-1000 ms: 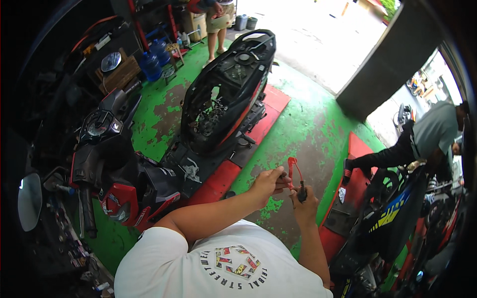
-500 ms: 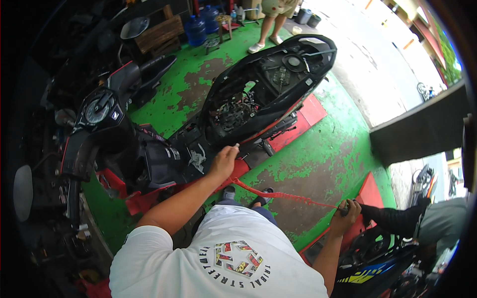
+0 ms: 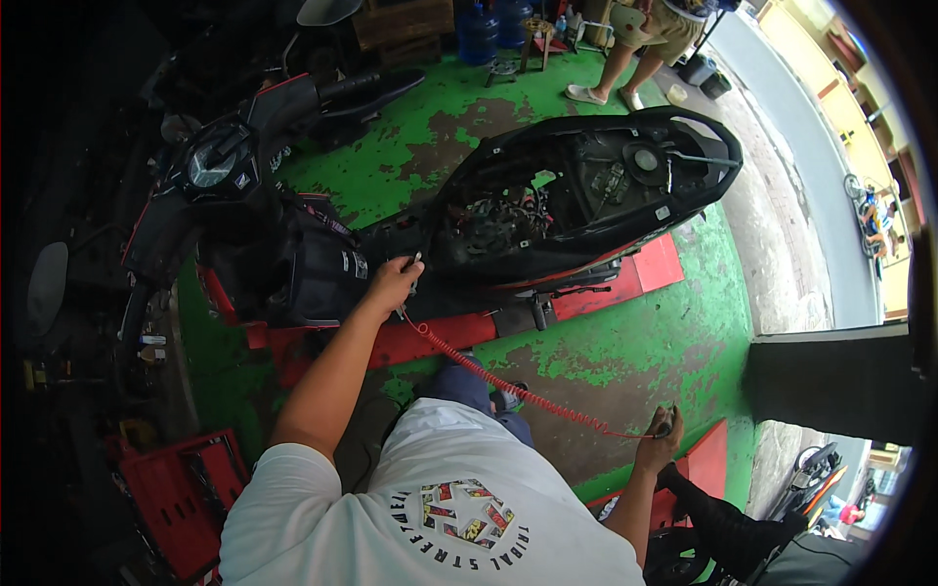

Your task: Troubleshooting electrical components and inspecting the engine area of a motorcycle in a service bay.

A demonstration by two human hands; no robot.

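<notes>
The left hand is closed, pinching a small pale-tipped piece whose end pokes out beyond the thumb, toward the far side. It is beside the footboard of a partly stripped step-through scooter, just left of the open seat bay; whether the tip touches the scooter, I cannot tell. The right hand, well to the right and nearer the wearer, has its fingers curled around a dark handle.

A coiled red lead stretches between the two grips, from just below the left hand, slanting right and nearer to the dark handle. Its coils hang clear of both palms, and only its ends meet the grips. How the left end joins the pale-tipped piece is too small to tell.

The scooter stands on a red lift platform over a flaking green floor. On the far side stand a person in shorts, a wooden stool and blue water jugs. A red metal cart is at the near left, and another person's dark-trousered leg at the near right
</notes>
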